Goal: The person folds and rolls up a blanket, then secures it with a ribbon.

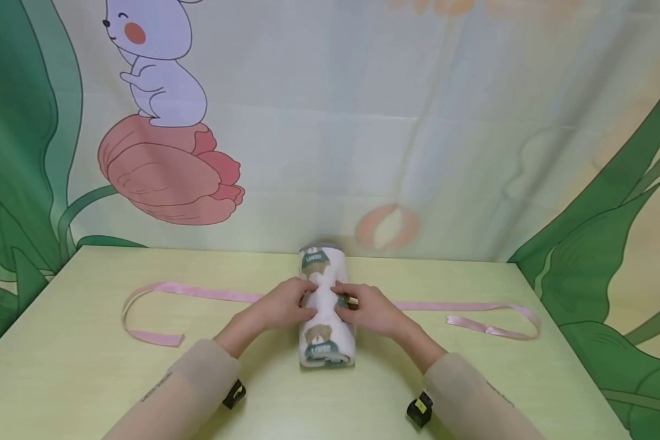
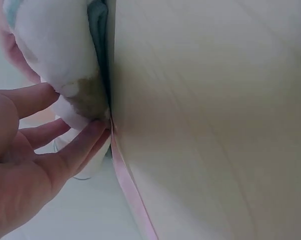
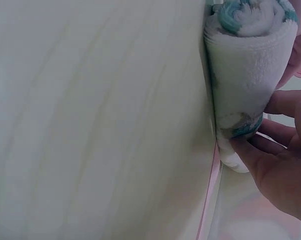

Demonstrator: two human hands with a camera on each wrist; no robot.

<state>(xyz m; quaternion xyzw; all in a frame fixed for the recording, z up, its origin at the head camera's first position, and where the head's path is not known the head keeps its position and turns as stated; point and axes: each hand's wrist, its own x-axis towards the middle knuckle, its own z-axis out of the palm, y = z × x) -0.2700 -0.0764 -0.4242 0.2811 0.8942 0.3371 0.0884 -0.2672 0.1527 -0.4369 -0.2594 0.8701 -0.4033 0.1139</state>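
Observation:
A rolled white towel (image 1: 326,299) with a teddy bear print lies lengthwise on the table, pointing away from me. My left hand (image 1: 285,304) grips its left side, thumb and fingers spread along the roll. From the opposite side my right hand (image 1: 371,310) holds it the same way. Under the middle of the roll runs a pink ribbon (image 1: 203,292), its two tails stretching out left and right and curling back at the ends. In the right wrist view the towel's spiral end (image 3: 250,17) shows white and teal layers.
The pale yellow table (image 1: 71,366) ends at a printed curtain (image 1: 308,153) hanging behind it, with a rabbit and flowers. A small black device with a yellow mark (image 1: 420,409) sits by the right wrist, and a similar black device (image 1: 234,394) by the left.

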